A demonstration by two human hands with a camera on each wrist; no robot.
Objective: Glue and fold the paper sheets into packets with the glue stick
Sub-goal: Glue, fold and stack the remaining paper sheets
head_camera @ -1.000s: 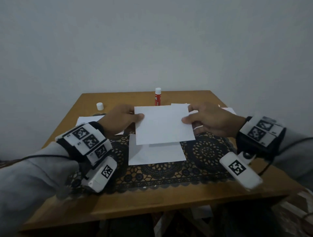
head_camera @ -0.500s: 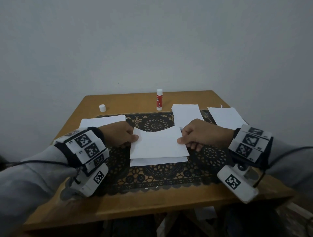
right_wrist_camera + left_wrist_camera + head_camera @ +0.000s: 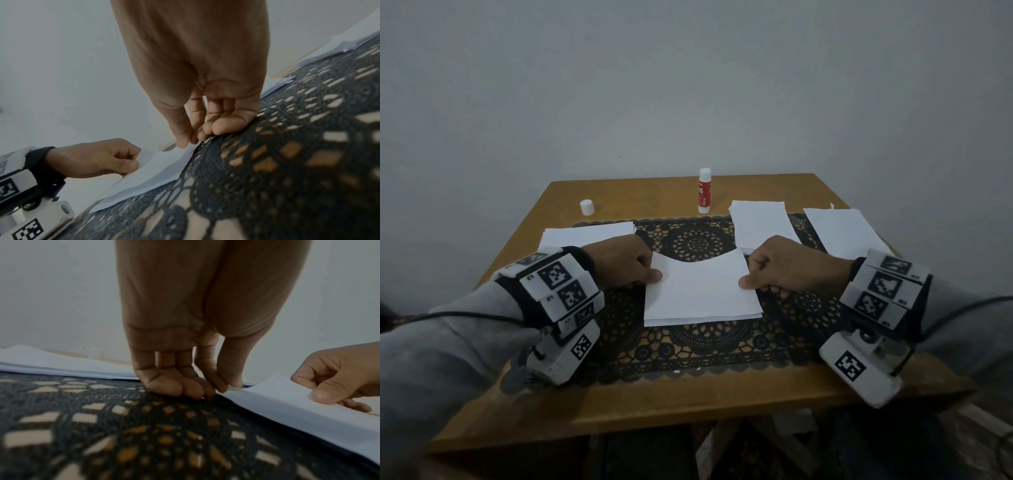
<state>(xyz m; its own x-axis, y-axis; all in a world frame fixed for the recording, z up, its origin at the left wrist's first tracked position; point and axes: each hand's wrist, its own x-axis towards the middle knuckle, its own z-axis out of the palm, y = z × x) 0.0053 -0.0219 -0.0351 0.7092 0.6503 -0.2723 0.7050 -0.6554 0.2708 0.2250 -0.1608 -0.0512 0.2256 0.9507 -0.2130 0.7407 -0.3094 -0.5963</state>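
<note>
A white paper sheet (image 3: 700, 291) lies folded over on the black lace mat (image 3: 695, 342), its upper flap bowed and its near edges almost level. My left hand (image 3: 626, 263) pinches the flap's left edge between thumb and fingers (image 3: 226, 384). My right hand (image 3: 784, 267) pinches the right edge the same way, thumb on top (image 3: 182, 139). The red glue stick (image 3: 704, 192) stands upright with its white cap on at the table's far middle, away from both hands.
A paper stack (image 3: 589, 234) lies at the mat's left, another stack (image 3: 762, 222) at the back right and more sheets (image 3: 842, 233) at the far right. A small white cap (image 3: 587, 207) stands at the back left. The wooden table (image 3: 688, 397) meets a grey wall.
Both hands have brought the sheet's far half down and toward me, from raised in the air to folded low over the near half on the mat.
</note>
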